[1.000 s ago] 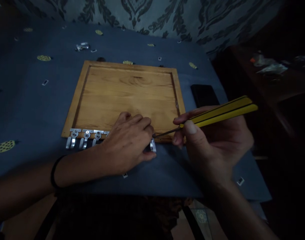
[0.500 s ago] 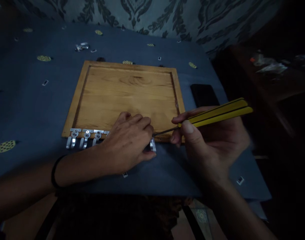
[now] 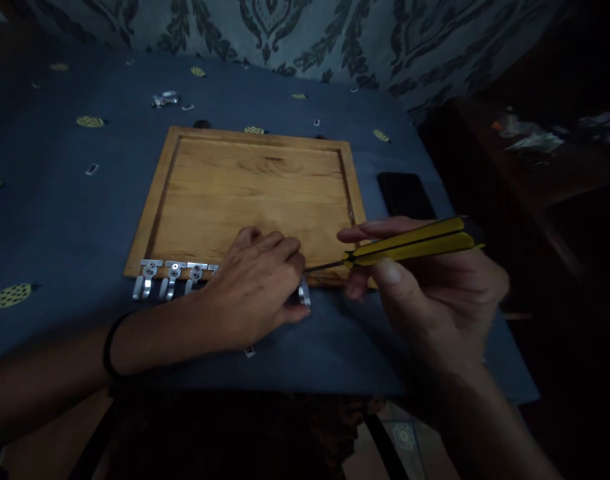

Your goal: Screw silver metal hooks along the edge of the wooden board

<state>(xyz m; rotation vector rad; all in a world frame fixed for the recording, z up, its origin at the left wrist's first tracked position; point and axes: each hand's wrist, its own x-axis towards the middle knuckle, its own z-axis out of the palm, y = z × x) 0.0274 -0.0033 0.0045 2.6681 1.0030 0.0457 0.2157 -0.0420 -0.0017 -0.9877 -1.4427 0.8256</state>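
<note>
Curved silver metal hooks [image 3: 175, 267] line a framed brown wooden board's [image 3: 255, 187] near edge, the left hand [image 3: 257, 287] pinches the rightmost hook [image 3: 305, 293], seemingly steadying it, and the right hand [image 3: 435, 293] pinches a yellow-handled screwdriver [image 3: 409, 248], apparently slanted to reach it, above pineapple-print blue cloth [image 3: 89, 220] by a leaf-patterned grey wall [image 3: 325, 33].

1. The left forearm [image 3: 169, 337] slants over the near left part of the table [image 3: 335, 360], its wrist close to straight.
2. The left hand [image 3: 257, 290] lies palm down above the middle of the table's near edge, back uppermost, knuckles arched and fingers bent.
3. Its thumb stretches to the right, toward the near right corner.
4. The right forearm [image 3: 485, 407] crosses the near edge beside that corner, leaning left.
5. The right hand [image 3: 435, 300] is curled in a grip, palm partly upward, index finger reaching left, thumb lower.
</note>
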